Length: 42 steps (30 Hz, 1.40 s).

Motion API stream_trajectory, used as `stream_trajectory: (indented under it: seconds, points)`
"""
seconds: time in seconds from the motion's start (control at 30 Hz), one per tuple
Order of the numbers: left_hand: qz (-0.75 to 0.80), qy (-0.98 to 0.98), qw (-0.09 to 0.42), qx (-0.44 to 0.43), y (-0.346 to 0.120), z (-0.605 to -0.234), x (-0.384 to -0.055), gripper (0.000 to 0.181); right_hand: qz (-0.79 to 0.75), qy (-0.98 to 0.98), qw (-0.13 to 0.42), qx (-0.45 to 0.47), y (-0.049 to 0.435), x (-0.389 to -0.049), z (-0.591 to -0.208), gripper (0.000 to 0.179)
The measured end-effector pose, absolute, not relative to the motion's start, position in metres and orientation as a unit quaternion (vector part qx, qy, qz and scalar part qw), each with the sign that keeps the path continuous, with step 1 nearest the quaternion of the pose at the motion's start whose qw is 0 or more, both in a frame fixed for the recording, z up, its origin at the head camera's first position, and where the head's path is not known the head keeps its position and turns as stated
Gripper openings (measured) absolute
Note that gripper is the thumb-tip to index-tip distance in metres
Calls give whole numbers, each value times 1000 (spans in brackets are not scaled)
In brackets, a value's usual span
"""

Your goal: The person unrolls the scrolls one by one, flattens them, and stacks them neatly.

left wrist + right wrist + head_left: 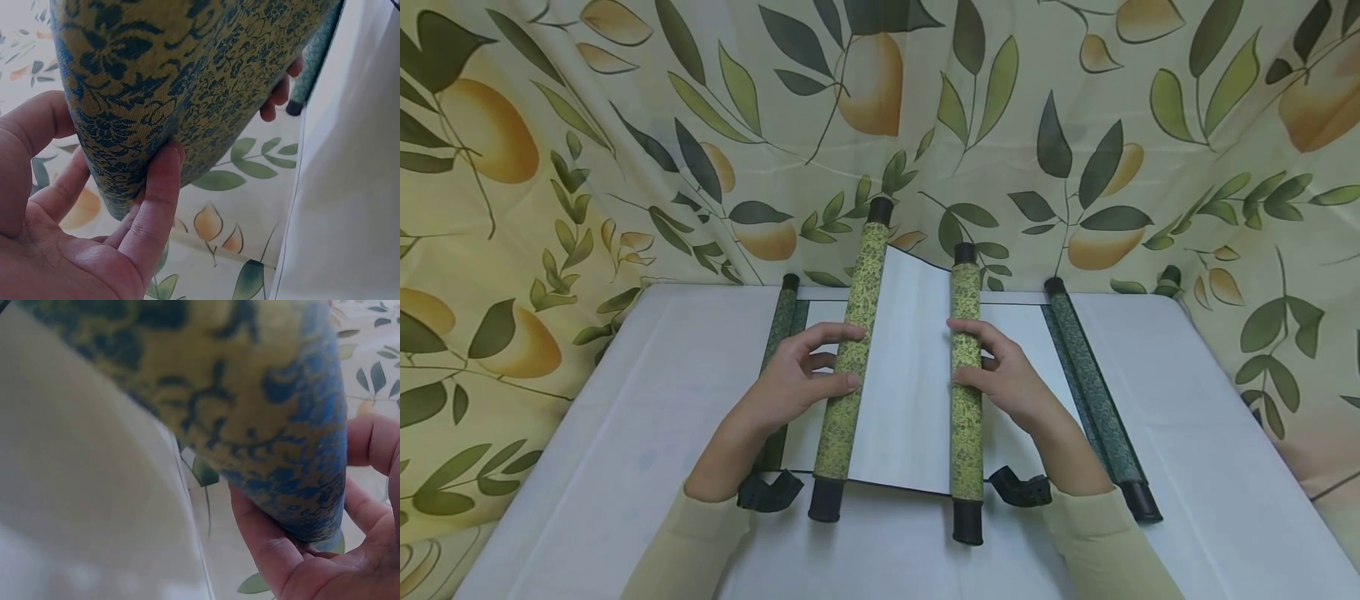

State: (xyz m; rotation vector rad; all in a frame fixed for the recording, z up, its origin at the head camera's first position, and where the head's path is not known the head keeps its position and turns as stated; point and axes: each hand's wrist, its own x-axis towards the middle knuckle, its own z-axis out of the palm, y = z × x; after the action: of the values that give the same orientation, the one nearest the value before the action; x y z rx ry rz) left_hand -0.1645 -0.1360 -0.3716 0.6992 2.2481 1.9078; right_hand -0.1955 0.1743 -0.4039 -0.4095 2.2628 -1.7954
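A hanging scroll with yellow-green patterned rolls is held up, partly unrolled, its white sheet (902, 375) between the two rolls. My left hand (790, 371) grips the left roll (865, 292), fingers and thumb from its outer side. On the other side my right hand (1011, 375) holds the right roll (966, 450) the same way. Black caps end both rolls, and the left roll leans with its top farther back. The left wrist view shows the thumb and fingers around the blue-and-gold patterned fabric (125, 94); the right wrist view shows similar fabric (250, 425) between thumb and fingers.
Beneath lies a second scroll on the white table (662, 375), its white sheet (1022, 333) spread between a dark green left roll (781, 321) and right roll (1093, 392). A leaf-and-fruit patterned cloth (700, 108) hangs behind. Black devices (771, 492) sit at both wrists.
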Motion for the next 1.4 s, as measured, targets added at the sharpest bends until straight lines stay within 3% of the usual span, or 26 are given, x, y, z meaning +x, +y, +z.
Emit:
stream_trajectory:
  seconds: [1.4]
  points:
    - [633,737,56,231,-143,-368,-163,52,-611,776,112,-108,182,-196,-400,72]
